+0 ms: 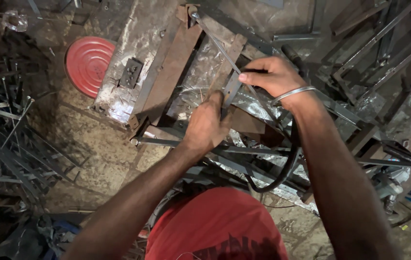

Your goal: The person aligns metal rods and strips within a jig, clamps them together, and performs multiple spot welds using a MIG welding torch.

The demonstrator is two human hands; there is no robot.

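hands (241, 103) gripping flat strip (232, 89), crowded jig (167, 77)

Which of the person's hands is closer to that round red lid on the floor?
Left. The left hand grips a flat metal strip right of the red lid. The right hand, holding the same strip higher up, is farther right.
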